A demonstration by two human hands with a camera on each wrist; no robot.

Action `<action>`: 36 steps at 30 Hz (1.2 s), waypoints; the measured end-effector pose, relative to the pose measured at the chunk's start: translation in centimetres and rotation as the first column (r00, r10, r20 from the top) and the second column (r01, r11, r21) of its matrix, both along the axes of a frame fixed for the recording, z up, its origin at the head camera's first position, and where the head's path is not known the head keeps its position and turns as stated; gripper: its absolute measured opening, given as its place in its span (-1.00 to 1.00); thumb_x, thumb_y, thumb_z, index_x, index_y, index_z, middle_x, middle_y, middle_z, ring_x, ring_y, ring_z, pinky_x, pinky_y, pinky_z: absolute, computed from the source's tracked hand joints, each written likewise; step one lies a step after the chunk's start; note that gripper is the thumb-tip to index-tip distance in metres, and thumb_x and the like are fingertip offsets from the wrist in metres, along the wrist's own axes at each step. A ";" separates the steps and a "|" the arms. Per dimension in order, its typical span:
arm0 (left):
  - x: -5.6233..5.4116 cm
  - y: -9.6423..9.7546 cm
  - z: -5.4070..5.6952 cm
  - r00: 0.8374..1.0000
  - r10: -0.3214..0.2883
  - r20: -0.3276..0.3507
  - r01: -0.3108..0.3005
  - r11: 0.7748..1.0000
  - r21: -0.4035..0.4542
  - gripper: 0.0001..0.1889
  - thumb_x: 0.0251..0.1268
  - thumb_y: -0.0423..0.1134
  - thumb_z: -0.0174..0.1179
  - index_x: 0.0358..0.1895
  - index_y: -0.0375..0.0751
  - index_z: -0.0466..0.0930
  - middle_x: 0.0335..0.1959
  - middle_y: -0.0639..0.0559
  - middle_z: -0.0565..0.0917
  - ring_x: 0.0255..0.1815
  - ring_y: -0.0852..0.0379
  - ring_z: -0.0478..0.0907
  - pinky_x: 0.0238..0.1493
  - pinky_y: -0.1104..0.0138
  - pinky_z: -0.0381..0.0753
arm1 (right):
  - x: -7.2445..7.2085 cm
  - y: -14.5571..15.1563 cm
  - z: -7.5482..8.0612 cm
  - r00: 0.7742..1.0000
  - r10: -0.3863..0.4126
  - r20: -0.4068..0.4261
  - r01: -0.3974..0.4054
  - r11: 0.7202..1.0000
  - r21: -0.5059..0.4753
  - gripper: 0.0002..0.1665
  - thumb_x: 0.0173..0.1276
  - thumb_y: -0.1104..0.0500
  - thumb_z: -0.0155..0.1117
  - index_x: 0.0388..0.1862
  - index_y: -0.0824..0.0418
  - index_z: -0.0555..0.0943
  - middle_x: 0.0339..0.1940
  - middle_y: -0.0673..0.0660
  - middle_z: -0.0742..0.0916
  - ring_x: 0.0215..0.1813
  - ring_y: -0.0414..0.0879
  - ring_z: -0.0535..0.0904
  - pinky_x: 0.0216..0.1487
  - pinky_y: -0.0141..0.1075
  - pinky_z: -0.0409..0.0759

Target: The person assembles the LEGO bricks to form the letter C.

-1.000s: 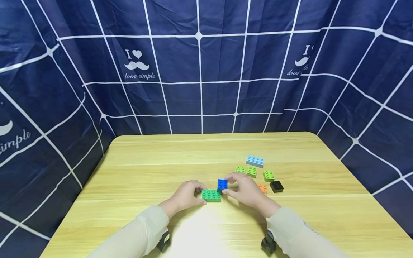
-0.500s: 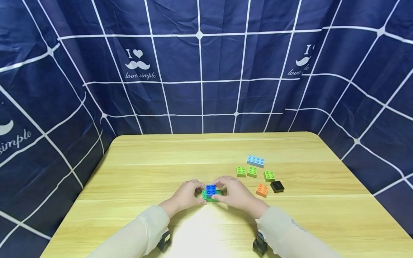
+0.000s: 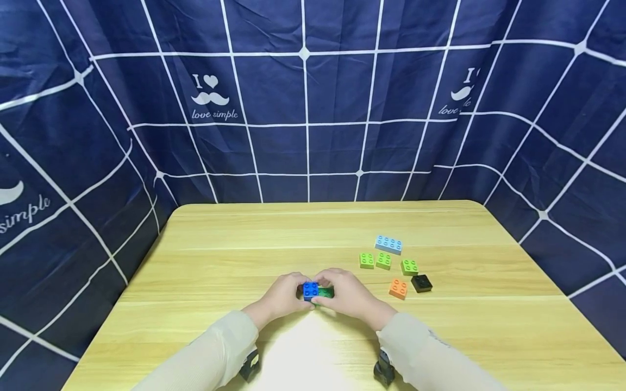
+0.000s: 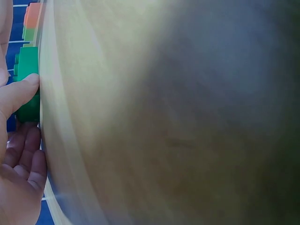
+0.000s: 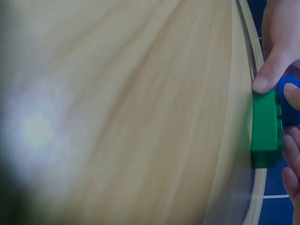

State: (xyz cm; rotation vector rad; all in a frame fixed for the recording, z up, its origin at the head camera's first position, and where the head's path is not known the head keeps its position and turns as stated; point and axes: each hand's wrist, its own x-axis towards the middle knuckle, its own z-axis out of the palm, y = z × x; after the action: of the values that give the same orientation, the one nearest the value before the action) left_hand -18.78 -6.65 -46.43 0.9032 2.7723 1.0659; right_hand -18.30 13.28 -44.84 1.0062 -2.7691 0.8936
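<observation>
In the head view my left hand (image 3: 282, 293) grips the left end of a green toy building brick (image 3: 326, 293) that lies on the table. The left wrist view has that thumb on the front side of the green brick (image 4: 28, 61). My right hand (image 3: 346, 293) pinches a smaller blue building brick (image 3: 311, 290) over the green brick's left end. Seen from the right wrist, the blue brick (image 5: 288, 111) is right at the studs of the green brick (image 5: 265, 123); I cannot tell whether they are joined. The right hand covers part of the green brick's right end.
Right of the hands lie an orange brick (image 3: 398, 289), a black brick (image 3: 421, 283), lime green bricks (image 3: 383, 261) and a long light blue brick (image 3: 388, 244). A dark blue curtain (image 3: 332, 146) hangs behind the wooden table (image 3: 235, 233).
The right hand has carried the blue brick leftward, from beside the green brick's right end to above its left end. The left hand has stayed in place on the green brick.
</observation>
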 end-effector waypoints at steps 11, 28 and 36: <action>0.1 0.3 0.0 0.999 0.006 -0.031 -0.006 1.000 -0.008 -0.66 -0.08 -0.22 0.49 -0.19 -0.22 0.65 -0.31 0.08 0.61 -0.34 0.23 0.51 -0.23 0.38 0.54 | 0.0 -0.5 0.1 1.000 -0.001 0.000 0.001 1.000 0.004 -0.60 0.13 0.04 0.48 -0.08 0.13 0.62 -0.22 -0.01 0.68 -0.17 -0.14 0.59 -0.10 -0.25 0.59; 0.1 0.3 0.1 0.999 -0.002 -0.047 0.001 1.000 -0.027 -0.66 -0.04 -0.18 0.48 -0.19 -0.22 0.65 -0.30 0.05 0.63 -0.34 0.23 0.52 -0.27 0.42 0.54 | -0.1 -0.7 -0.1 1.000 -0.002 -0.012 0.001 1.000 -0.007 -0.56 0.05 0.02 0.52 -0.12 0.19 0.66 -0.24 -0.01 0.69 -0.21 -0.18 0.59 -0.16 -0.34 0.59; 0.0 -0.7 0.3 0.998 -0.020 0.066 0.017 0.998 0.056 -0.61 -0.04 -0.22 0.49 -0.11 -0.24 0.62 -0.21 0.06 0.62 -0.28 0.23 0.52 -0.24 0.40 0.57 | -0.2 -1.0 0.0 1.000 -0.001 0.005 0.001 1.000 -0.011 -0.57 0.04 0.04 0.53 -0.14 0.20 0.67 -0.25 -0.01 0.70 -0.22 -0.18 0.60 -0.17 -0.37 0.60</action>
State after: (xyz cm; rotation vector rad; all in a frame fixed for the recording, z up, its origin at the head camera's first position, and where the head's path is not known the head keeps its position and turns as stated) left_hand -18.82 -7.32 -46.14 0.8809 2.6883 1.1533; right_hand -18.50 12.30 -44.79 1.0018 -2.7655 0.9122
